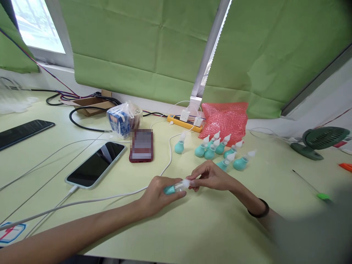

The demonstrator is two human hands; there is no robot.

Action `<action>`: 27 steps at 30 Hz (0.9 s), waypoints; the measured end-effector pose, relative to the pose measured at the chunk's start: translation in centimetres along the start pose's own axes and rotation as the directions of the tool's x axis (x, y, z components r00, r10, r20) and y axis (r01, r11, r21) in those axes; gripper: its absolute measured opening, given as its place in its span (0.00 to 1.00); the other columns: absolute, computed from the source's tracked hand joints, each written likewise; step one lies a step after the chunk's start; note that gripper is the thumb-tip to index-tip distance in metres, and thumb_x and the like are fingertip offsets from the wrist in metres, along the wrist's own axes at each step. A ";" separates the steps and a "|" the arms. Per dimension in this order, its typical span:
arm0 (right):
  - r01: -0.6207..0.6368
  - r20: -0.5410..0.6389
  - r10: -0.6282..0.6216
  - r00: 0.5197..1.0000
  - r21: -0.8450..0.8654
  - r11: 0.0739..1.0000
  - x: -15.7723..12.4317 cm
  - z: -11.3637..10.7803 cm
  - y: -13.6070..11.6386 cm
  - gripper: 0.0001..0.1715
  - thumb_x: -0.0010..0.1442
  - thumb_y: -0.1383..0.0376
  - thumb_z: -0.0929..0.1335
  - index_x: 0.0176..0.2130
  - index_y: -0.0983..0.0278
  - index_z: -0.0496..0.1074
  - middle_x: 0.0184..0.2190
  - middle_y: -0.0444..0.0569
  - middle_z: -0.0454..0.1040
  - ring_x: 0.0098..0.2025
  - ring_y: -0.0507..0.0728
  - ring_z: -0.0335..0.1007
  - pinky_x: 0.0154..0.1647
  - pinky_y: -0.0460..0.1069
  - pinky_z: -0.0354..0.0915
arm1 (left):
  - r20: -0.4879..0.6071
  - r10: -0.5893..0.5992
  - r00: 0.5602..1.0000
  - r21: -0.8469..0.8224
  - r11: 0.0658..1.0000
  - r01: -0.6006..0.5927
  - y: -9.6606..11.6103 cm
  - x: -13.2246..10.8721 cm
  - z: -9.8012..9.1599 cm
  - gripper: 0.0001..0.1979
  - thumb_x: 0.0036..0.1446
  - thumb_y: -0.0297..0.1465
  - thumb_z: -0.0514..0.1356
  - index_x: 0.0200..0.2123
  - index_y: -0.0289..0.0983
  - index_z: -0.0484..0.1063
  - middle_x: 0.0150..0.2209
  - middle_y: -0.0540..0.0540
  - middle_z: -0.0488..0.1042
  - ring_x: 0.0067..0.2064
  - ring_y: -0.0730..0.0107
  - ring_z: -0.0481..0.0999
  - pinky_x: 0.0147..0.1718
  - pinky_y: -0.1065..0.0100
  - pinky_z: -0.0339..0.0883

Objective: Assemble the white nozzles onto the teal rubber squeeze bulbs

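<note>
My left hand (157,196) is closed around the teal bulb of a small squeeze bulb with a clear nozzle (176,188), held just above the pale green table (192,227). My right hand (210,176) pinches the clear tip of the same item from the right. Behind my hands, several more teal bulbs with clear tips (213,150) stand or lie in a loose group on the table.
A phone (96,164) on a white charging cable lies left of my hands, with a red phone (141,145) behind it. A red bubble-wrap bag (225,121), a yellow power strip (184,123), a bagged blue carton (121,121), a small green fan (320,141) and a dark tablet (23,132) ring the table.
</note>
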State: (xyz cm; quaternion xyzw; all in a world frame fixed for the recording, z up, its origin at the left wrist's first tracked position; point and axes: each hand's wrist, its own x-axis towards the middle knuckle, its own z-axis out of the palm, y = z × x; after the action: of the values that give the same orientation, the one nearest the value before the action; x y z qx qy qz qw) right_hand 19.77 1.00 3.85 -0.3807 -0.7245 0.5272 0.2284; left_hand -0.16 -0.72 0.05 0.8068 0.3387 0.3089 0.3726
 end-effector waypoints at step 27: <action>0.047 -0.275 0.004 0.961 0.181 0.982 0.4 1.7 0.5 0.14 0.38 0.66 0.73 0.30 0.68 0.75 0.20 0.48 0.74 0.18 0.48 0.66 0.20 0.43 0.66 | -0.102 0.010 0.995 -0.043 0.999 -0.015 0.4 0.1 -0.1 0.12 0.50 0.34 0.55 0.35 0.34 0.72 0.27 0.51 0.72 0.26 0.75 0.64 0.26 0.76 0.57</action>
State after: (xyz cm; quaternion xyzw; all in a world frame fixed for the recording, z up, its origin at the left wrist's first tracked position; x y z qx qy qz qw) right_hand 18.44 0.40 2.77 -0.4191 -0.6377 0.5321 0.3667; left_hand -0.02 -0.78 0.44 0.7838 0.3454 0.3594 0.3704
